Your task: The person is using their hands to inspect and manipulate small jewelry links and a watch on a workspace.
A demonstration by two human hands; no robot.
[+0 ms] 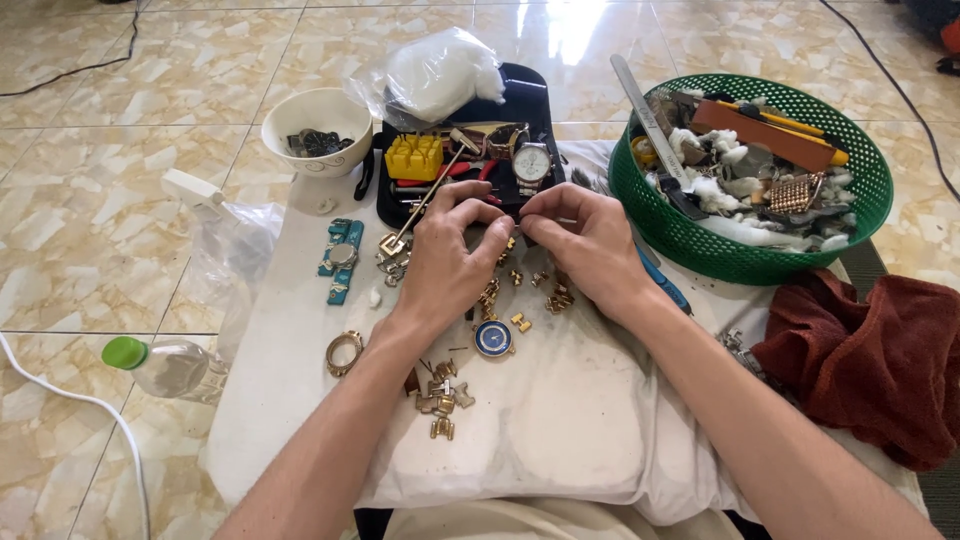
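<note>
At the centre of the frame the left hand [452,255] and right hand [585,245] meet fingertip to fingertip over a white cloth [560,420]. Each grip is narrow, thumb and forefinger pinched together on something small between them; what it is cannot be told. Just below the hands lie scattered gold watch links [520,290], a blue-faced watch dial [494,339] and a further cluster of gold links [441,395]. Above the hands, touching the knuckles' far side, sits a black tray [530,95] with a silver wristwatch [532,163] and a yellow block [414,156]. A white bowl [300,115] stands at upper left, a green basket [700,245] of parts at upper right, a brown rag [880,360] at right
</note>
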